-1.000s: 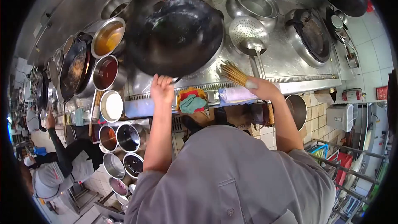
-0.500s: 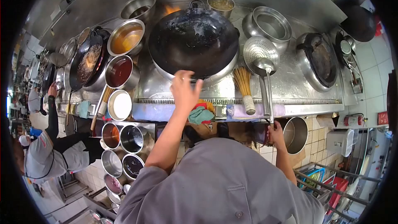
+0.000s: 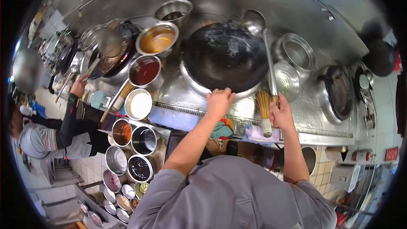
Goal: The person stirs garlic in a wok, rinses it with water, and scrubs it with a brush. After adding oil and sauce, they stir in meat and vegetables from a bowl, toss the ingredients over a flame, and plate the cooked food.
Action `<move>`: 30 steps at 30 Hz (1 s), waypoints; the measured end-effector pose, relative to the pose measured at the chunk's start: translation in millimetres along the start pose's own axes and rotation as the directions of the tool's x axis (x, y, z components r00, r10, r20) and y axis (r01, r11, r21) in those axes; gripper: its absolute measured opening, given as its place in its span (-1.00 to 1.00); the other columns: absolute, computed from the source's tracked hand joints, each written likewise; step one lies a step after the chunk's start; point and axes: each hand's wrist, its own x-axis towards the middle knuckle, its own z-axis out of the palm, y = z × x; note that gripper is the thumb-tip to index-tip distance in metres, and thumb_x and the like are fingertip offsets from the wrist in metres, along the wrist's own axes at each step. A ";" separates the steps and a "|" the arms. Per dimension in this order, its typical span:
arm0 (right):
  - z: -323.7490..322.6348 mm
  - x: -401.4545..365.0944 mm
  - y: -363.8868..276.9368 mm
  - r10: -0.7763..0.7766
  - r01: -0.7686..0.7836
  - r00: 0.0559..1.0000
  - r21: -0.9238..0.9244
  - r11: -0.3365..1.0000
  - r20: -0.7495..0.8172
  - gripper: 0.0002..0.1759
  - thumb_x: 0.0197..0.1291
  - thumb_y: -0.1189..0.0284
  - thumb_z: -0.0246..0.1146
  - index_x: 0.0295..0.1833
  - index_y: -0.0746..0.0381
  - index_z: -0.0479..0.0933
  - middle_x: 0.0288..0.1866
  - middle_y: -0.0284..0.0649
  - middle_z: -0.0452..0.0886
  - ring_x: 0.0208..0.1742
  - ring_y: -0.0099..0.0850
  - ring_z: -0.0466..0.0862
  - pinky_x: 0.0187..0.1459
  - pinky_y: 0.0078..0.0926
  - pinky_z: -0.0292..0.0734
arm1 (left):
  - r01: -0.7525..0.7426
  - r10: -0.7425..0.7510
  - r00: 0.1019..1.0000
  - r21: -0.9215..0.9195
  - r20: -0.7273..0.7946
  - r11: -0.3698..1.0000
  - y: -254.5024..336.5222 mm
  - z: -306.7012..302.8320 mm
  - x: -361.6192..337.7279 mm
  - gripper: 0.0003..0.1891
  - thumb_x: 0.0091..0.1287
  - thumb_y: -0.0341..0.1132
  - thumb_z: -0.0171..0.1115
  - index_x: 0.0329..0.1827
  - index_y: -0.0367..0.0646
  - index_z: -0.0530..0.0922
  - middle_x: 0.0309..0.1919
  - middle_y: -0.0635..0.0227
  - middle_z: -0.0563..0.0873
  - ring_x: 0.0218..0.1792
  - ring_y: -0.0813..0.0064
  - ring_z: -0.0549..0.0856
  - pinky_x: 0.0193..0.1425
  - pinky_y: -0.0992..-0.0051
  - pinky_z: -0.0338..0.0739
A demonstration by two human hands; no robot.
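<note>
Black round wok point(image 3: 224, 57): left hand point(image 3: 219, 101) grips the near rim.
Long steel ladle point(image 3: 269, 64): right hand point(image 3: 280, 114) closed on its handle, bowl at the wok's far rim; scooping looks close and needs a steady wok.

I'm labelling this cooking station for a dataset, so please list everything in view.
wok: one, black, on the middle burner
ladle: one, steel, bowl above the wok's far rim
brush: one, straw-coloured, on the ledge between the hands
skimmer: one, steel, right of the wok
pot: one, steel, behind the skimmer
sauce bowls: three, steel, left of the wok; orange, dark red, white contents
seasoning tins: several, steel, lower left
cloths: a bundle, green and red, under the ledge
co-worker: one, grey top, dark sleeves, far left
left hand: one, bare, gripping the wok's near rim
right hand: one, bare, gripping the ladle's handle
</note>
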 end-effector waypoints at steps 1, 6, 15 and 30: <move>13.8 9.3 -12.5 -0.009 0.001 0.996 0.089 0.996 0.089 -0.52 0.25 0.51 0.09 0.26 0.31 0.17 -0.55 -0.36 0.37 -0.71 -0.63 0.34 -0.71 -0.63 0.29 | -0.007 0.007 1.000 -0.002 -0.012 1.000 2.0 -2.6 -0.9 -0.78 0.19 -0.13 0.23 -0.45 -0.06 0.51 -0.56 0.30 0.64 -0.36 0.21 0.62 -0.28 0.12 0.39; 93.2 55.8 -72.6 -0.069 -0.016 0.828 0.146 0.989 0.557 -0.83 0.22 0.55 0.10 -0.08 0.26 0.33 -0.56 -0.40 0.36 -0.69 -0.66 0.34 -0.68 -0.67 0.25 | 0.023 -0.023 0.999 0.011 -0.024 1.000 2.3 -0.7 -2.5 -0.80 0.15 -0.13 0.26 -0.39 -0.04 0.55 -0.50 0.34 0.65 -0.32 0.26 0.62 -0.27 0.14 0.39; 266.9 113.8 -65.2 -0.152 0.282 0.828 -0.166 0.945 0.540 -0.79 0.18 0.49 0.13 -0.08 0.33 0.40 -0.58 -0.36 0.40 -0.69 -0.60 0.38 -0.67 -0.55 0.30 | 0.088 -0.105 0.991 -0.180 -0.082 0.980 -19.2 -61.0 -55.7 -0.67 0.09 -0.30 0.33 -0.05 -0.08 0.55 0.03 0.19 0.49 0.09 0.18 0.47 0.07 0.15 0.34; 117.3 90.4 -21.8 -0.102 -0.699 0.610 0.594 0.399 0.786 -0.75 0.31 0.39 0.05 0.08 0.15 0.40 -0.52 -0.40 0.35 -0.67 -0.69 0.33 -0.64 -0.68 0.29 | 0.812 -0.748 0.433 0.143 0.503 0.566 -191.0 41.0 -401.4 -0.60 0.29 -0.03 0.03 -0.07 -0.15 0.62 -0.10 0.09 0.68 -0.03 0.10 0.64 0.09 0.24 0.50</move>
